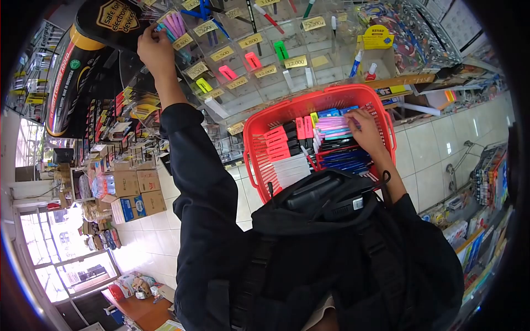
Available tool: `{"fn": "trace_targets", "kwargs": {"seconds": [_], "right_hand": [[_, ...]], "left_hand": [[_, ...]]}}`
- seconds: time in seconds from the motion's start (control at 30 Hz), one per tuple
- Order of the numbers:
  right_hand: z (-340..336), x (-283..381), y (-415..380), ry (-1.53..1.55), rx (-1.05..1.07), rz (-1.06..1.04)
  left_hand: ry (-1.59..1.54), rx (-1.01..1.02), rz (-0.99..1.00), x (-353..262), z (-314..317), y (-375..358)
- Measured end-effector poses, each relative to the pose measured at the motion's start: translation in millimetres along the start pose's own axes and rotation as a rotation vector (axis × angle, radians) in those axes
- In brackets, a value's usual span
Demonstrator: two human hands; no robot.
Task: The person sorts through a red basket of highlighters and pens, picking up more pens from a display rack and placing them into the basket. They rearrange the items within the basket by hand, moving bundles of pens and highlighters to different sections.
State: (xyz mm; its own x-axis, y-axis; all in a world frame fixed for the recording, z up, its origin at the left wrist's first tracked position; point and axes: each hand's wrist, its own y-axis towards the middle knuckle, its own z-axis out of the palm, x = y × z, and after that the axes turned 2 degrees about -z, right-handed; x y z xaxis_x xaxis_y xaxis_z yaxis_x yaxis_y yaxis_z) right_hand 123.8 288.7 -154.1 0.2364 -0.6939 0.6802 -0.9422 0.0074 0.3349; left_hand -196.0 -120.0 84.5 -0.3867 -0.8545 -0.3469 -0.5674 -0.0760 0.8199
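My left hand (154, 47) reaches up to the clear display rack at the upper left, its fingers closed at a bunch of pastel pens (175, 25) in pink, purple and turquoise. Its fingertips are partly hidden there. Lower right, my right hand (365, 131) is inside the red basket (326, 95), fingers bent around the ends of more pastel pens (333, 126). Around them in the basket lie pink highlighters (276, 142), white boxed pieces (291, 170), dark blue pens (346, 161) and black items.
Price tags (251, 41) line the rack, whose slots hold a green highlighter (281, 51), pink ones (227, 73) and a yellow one (203, 85). A large battery-shaped display (69, 77) stands at the left. My black bag (326, 204) hangs in front of me, against the basket.
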Motion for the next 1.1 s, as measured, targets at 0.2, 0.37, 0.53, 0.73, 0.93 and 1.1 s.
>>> {"fn": "trace_targets", "kwargs": {"seconds": [0.2, 0.37, 0.53, 0.73, 0.93, 1.1], "right_hand": [[0, 1, 1, 0.003, -0.008, 0.002], [2, -1, 1, 0.011, 0.001, 0.002], [0, 5, 2, 0.008, -0.009, 0.003], [0, 6, 4, 0.131, -0.077, 0.085], [-6, 5, 4, 0.410, -0.322, 0.197], [-3, 6, 3, 0.432, -0.228, 0.219]], "left_hand": [[-0.045, -0.107, 0.055, -15, -4, -9], [-0.161, -0.013, -0.082, -23, -15, -3], [-0.165, -0.106, 0.001, -42, -42, 10], [-0.361, -0.263, 0.046, -141, -117, -6], [-1.059, 0.496, -0.162, -187, -67, -131], [-1.044, 1.116, -0.492, -182, 20, -297]]}}
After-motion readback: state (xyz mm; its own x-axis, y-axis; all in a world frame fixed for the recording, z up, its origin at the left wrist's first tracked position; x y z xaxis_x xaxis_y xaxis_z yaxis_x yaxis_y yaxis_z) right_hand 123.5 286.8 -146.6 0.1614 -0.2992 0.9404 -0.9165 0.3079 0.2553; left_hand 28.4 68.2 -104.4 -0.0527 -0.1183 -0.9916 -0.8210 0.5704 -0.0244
